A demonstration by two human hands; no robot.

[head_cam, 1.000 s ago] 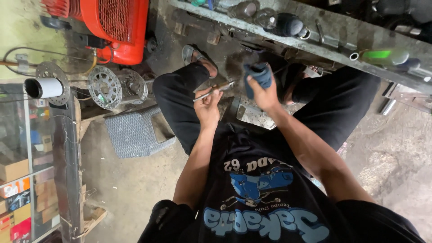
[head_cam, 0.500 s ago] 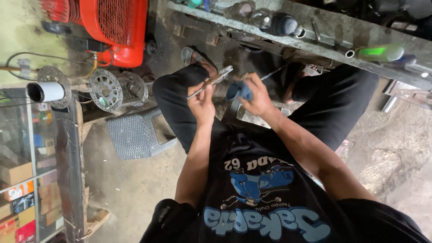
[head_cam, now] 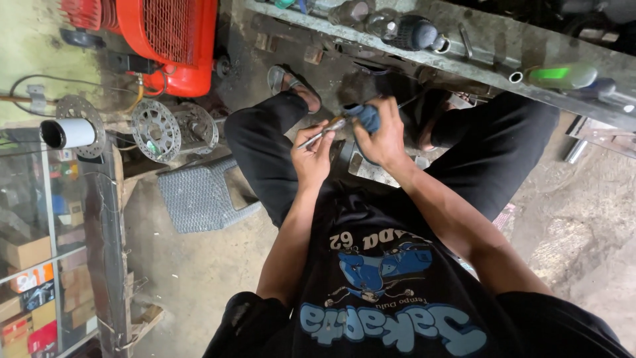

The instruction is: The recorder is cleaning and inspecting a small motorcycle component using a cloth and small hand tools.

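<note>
Boxes (head_cam: pixel 26 292), orange, red and brown, sit lower left; our left hand (head_cam: pixel 313 158) pinches a metal rod (head_cam: pixel 322 132), our right hand (head_cam: pixel 384 136) grips a blue rag (head_cam: pixel 366 117).

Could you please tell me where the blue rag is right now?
In the head view, the blue rag sits top centre, gripped in the right hand, beside the thin metal rod held by the left hand.

One head cam only, looked steeply down from above w/ the pic upside-down, close over left hand (head_cam: pixel 313 154) & right hand (head_cam: pixel 383 139); workshop floor (head_cam: pixel 199 265) beyond.
</note>
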